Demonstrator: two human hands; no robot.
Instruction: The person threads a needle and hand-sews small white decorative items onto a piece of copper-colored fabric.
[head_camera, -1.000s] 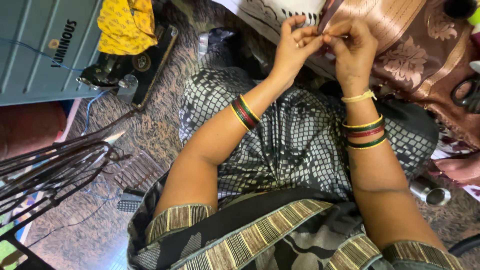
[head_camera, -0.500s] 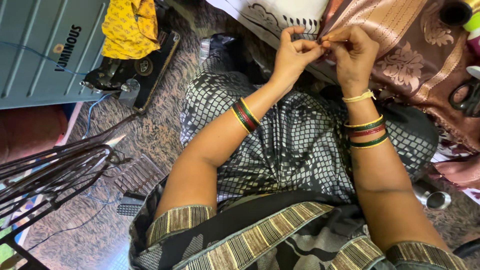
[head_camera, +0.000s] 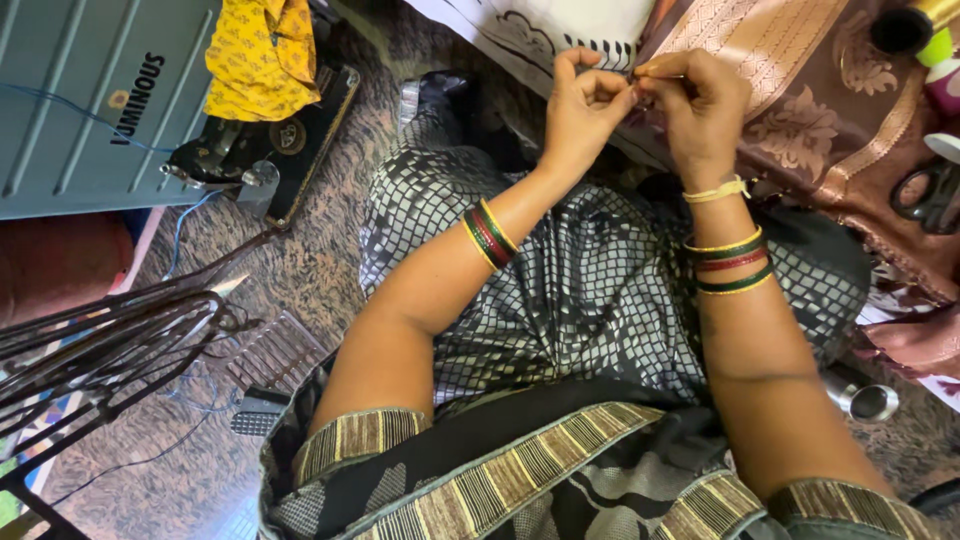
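I see the brown gold-patterned fabric (head_camera: 800, 110) at one o'clock, its striped border running from eleven to five. My left hand (head_camera: 580, 110) and right hand (head_camera: 700, 105) meet fingertip to fingertip, both pinching its edge; wrists bent, forearms angled inward. Scissors (head_camera: 925, 195) lie at three o'clock, a black sewing machine (head_camera: 265, 140) at ten.

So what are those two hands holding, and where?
Both the left hand and right hand pinch the edge of the brown cloth between fingertips.
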